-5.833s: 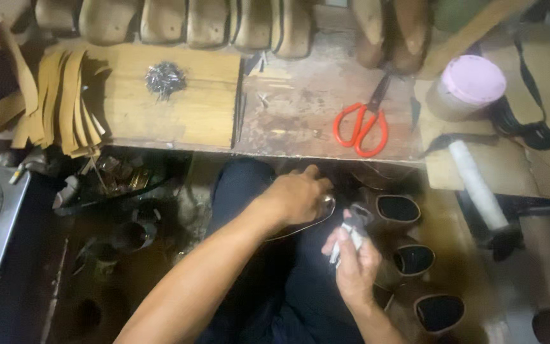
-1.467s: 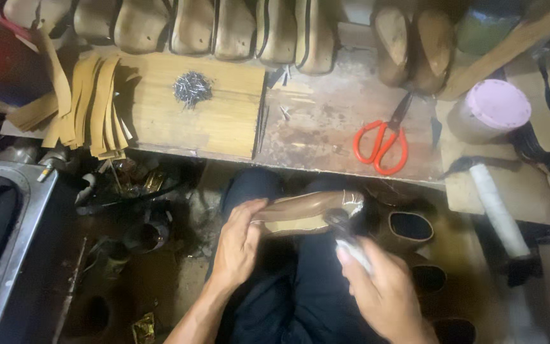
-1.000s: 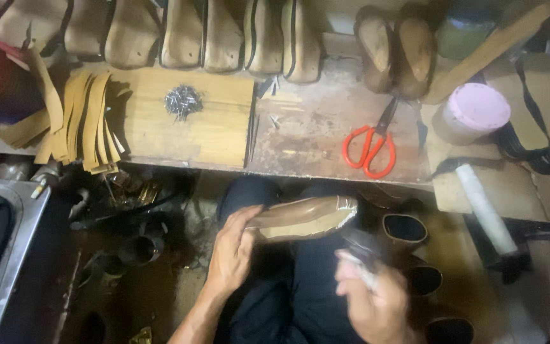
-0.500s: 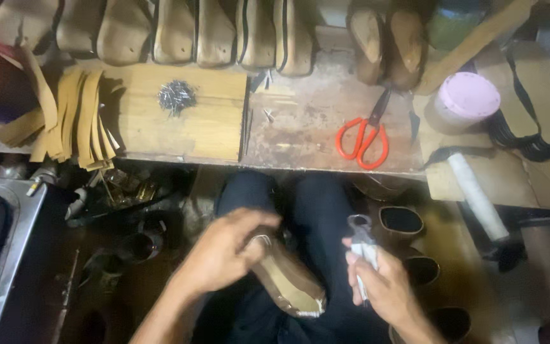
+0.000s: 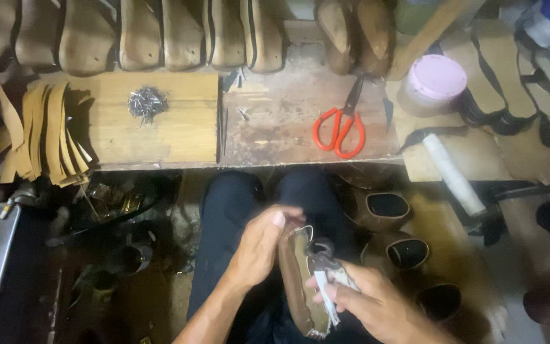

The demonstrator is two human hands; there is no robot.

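Head view: our left hand point(image 5: 259, 245) grips the sole point(image 5: 300, 280), our right hand point(image 5: 367, 299) clamps pincers point(image 5: 326, 267) at its edge; next pull needs steady grip

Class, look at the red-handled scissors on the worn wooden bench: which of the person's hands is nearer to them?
Left, narrowly. The left hand is below and left of the red-handled scissors; the right hand sits lower, holding a metal tool.

A round tub with a pale pink lid point(image 5: 432, 83) stands at the worktop's point(image 5: 288, 127) right end, perhaps a container; no labels, signs or screens show.
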